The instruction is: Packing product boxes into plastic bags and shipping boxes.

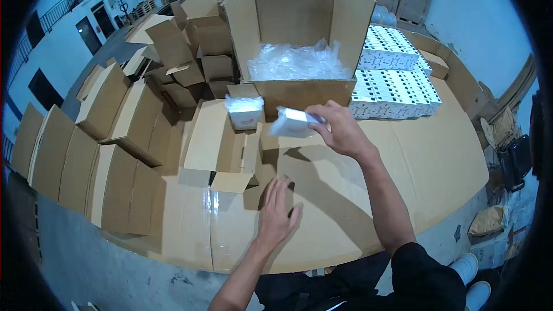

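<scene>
Above the table my right hand (339, 128) grips a small white box in clear plastic wrap (292, 124) by its right end. The box is tilted and slightly blurred. My left hand (277, 214) is held low over the cardboard-covered table (334, 207), fingers spread and holding nothing. Just beyond its fingertips stands an open brown carton (204, 138) with its flaps folded out. A second plastic-wrapped white box (245, 113) sits at the carton's far end. The carton's floor is partly hidden by its walls.
Behind the carton rises a large open cardboard box (305, 92) holding crumpled clear plastic bags (296, 62). Stacked white patterned boxes (394, 95) stand to its right. Several open brown cartons (132, 121) crowd the left side. Low cardboard walls (455, 69) edge the far right.
</scene>
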The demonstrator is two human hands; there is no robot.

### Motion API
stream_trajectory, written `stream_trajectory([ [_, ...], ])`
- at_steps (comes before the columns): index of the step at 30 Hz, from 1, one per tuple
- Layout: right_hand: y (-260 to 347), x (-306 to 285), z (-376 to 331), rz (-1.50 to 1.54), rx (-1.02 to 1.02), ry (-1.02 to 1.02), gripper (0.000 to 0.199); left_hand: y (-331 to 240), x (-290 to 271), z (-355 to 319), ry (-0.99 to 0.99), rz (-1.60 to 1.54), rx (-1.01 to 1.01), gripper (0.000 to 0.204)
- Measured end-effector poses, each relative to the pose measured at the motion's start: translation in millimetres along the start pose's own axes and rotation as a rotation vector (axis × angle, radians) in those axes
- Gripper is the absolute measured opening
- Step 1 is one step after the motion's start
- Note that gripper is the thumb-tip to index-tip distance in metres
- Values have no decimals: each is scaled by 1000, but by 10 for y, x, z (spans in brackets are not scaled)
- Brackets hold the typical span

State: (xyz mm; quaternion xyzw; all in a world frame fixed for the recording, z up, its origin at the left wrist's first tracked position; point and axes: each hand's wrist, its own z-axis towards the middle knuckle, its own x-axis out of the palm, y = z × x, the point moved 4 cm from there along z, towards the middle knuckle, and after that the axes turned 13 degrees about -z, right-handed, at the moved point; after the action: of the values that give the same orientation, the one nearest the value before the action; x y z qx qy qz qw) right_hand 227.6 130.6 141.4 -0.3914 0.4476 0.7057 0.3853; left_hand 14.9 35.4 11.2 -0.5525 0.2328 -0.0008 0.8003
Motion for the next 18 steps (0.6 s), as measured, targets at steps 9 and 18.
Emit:
stream_trajectory([
  [9,391,329,661,297,-124,-374,30,-445,-175,-662,191,465,-12,68],
  [18,454,553,903,188,-162,-160,29,-448,-212,-743,171,460,-30,68],
])
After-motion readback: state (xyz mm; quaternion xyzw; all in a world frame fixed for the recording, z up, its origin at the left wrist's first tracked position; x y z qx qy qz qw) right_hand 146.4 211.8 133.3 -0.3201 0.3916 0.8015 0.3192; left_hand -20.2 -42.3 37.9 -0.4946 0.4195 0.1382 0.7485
